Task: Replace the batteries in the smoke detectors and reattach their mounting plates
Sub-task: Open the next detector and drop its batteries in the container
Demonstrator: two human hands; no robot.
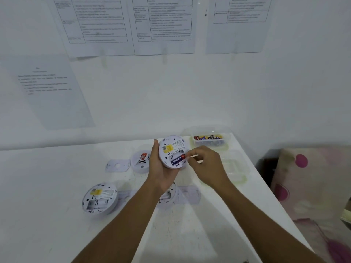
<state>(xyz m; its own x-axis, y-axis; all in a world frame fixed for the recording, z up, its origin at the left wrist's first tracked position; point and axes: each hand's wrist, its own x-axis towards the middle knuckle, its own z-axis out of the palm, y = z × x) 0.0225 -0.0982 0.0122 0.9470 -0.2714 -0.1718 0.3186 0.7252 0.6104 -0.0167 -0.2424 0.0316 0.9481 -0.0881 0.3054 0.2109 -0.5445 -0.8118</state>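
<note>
Two hands work above the tabletop [57, 215]. We note the left hand [161, 175] with its grip around a smoke detector [171, 151], back side up. The right hand [206, 164] pinches a battery [178, 159] at its compartment. A second detector [99, 198] lies open, well apart.

I see the held detector [171, 151] above table [57, 224] centre, battery [178, 160] in its bay. Second detector [100, 198] lies front-left; battery box [209, 139] back-right; plate [118, 165] left of a third detector [141, 161].
</note>
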